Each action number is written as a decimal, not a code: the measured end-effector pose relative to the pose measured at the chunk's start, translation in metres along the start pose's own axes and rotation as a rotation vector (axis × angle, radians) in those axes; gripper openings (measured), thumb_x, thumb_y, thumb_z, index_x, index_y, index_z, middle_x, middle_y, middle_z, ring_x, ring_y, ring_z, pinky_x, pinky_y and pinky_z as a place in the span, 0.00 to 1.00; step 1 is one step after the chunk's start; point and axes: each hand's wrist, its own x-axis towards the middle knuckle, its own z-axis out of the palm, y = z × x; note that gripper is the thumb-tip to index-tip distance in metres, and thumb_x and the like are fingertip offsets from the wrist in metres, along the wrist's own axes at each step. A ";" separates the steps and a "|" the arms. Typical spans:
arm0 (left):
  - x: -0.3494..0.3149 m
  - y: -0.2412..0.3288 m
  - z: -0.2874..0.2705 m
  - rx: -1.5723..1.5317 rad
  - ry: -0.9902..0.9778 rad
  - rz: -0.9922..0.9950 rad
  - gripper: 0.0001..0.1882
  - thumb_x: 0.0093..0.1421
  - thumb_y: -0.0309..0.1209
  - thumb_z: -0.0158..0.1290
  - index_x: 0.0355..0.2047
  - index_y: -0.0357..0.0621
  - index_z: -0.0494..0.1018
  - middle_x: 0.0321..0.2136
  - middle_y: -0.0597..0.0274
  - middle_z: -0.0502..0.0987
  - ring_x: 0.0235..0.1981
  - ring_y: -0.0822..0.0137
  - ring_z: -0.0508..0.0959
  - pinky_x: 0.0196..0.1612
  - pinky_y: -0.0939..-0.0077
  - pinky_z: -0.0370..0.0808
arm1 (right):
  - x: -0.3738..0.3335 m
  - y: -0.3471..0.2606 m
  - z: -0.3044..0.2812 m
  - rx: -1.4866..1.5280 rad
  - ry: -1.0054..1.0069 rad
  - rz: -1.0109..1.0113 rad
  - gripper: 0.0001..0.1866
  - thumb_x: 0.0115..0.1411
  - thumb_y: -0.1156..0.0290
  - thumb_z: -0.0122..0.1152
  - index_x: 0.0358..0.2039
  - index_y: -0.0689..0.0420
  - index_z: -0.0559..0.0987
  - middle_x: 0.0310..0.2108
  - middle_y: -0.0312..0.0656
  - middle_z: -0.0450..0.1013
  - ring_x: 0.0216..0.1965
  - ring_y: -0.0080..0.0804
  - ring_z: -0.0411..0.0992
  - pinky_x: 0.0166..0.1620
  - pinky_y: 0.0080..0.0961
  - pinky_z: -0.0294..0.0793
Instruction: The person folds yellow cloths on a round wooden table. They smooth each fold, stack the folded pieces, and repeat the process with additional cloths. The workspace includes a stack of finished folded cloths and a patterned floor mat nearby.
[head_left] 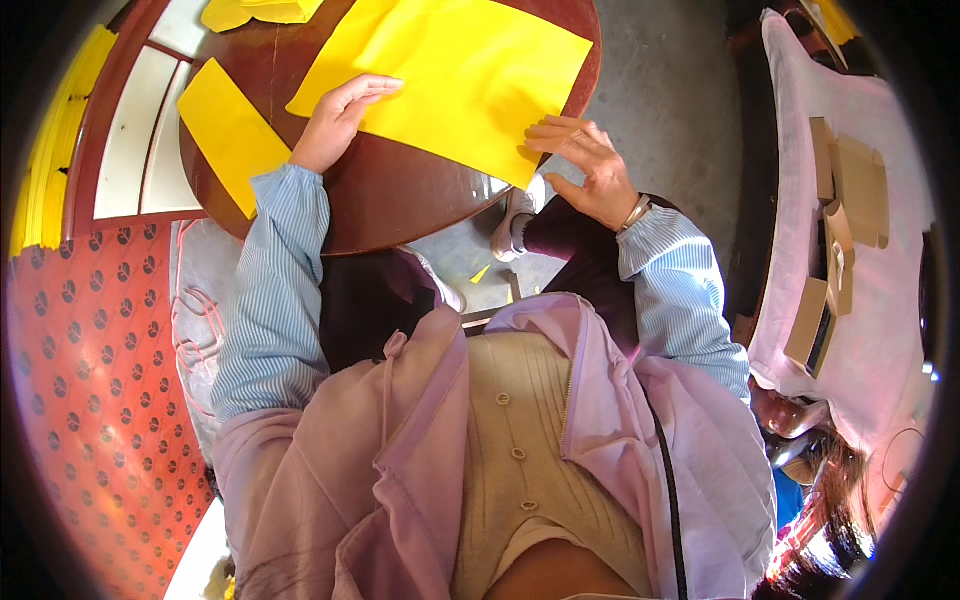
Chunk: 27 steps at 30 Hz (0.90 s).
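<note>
A large yellow sheet [450,70], paper or cloth, lies on a round dark red table [390,205]. My left hand [345,115] rests by its near left edge, fingers stretched out over the sheet. At the near right corner is my right hand [590,165]; its fingers reach over the edge and the thumb stands apart. Neither hand is closed around anything. Left of my left wrist lies a narrower yellow piece [232,135], flat on the table. Farther back, another yellow piece [262,12] appears folded or stacked.
On the right a cloth-covered table [800,190] holds cardboard boxes [858,190]. Part of a person with long hair [830,500] shows at lower right. Red patterned material [95,370] is on the left. A small yellow scrap [480,273] lies on the floor near my feet.
</note>
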 end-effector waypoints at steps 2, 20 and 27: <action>-0.007 0.014 0.014 0.126 0.161 0.161 0.20 0.68 0.18 0.41 0.52 0.39 0.80 0.54 0.53 0.83 0.59 0.58 0.81 0.66 0.68 0.73 | 0.002 -0.001 -0.001 -0.020 0.023 -0.023 0.24 0.52 0.79 0.71 0.51 0.51 0.85 0.56 0.36 0.80 0.62 0.40 0.75 0.63 0.42 0.72; -0.023 0.036 0.136 -0.052 0.281 0.096 0.19 0.63 0.14 0.43 0.48 0.36 0.80 0.47 0.49 0.83 0.48 0.56 0.85 0.55 0.68 0.81 | 0.011 0.019 0.015 0.288 -0.056 -0.029 0.08 0.63 0.75 0.71 0.43 0.57 0.87 0.49 0.41 0.82 0.51 0.39 0.77 0.55 0.36 0.79; -0.022 0.036 0.123 -0.040 0.167 0.112 0.17 0.62 0.17 0.49 0.48 0.39 0.82 0.48 0.50 0.82 0.50 0.57 0.84 0.54 0.69 0.81 | 0.013 0.021 0.020 0.415 0.018 0.097 0.06 0.61 0.75 0.73 0.39 0.57 0.87 0.45 0.40 0.84 0.49 0.39 0.80 0.56 0.34 0.80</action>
